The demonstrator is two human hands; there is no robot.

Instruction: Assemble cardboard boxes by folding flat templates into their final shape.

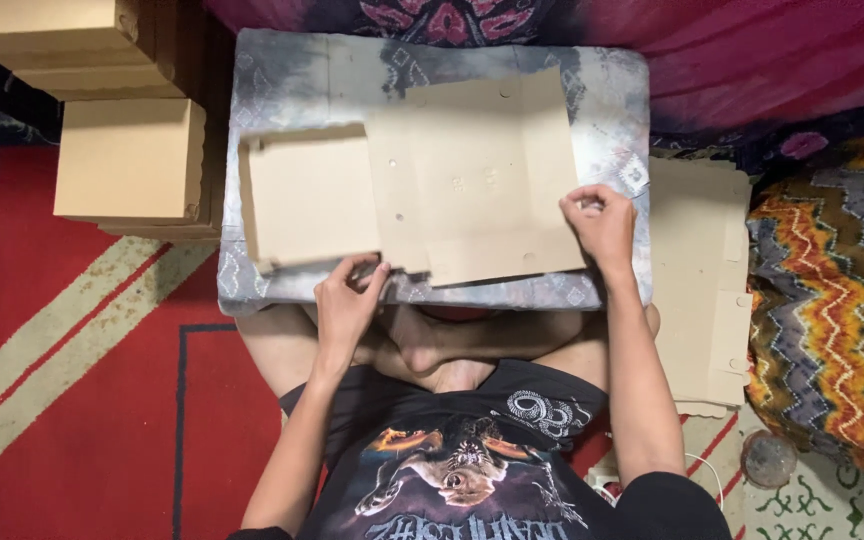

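Under the fingertips of both hands lies a flat, die-cut cardboard blank [452, 185], spread across a grey patterned cushion [282, 70] that rests on the person's crossed legs. Left hand [347, 300] sits at the blank's near edge, its fingers curled together and pinching the card where the left flap meets the main panel; right hand [602, 225] is at the right edge, thumb and fingertips closed on that side flap. To fold well from this hold, I judge the fingers should stay right on the scored creases, pressing the panel flat with the heel of each hand while the flaps lift evenly, so the card bends on the line and does not buckle. Just beyond the right-hand fingers, off the cushion, a stack of flat blanks [697, 280] waits; well away from the left-hand fingers, finished brown boxes [132, 160] stand piled on the red rug [72, 400]
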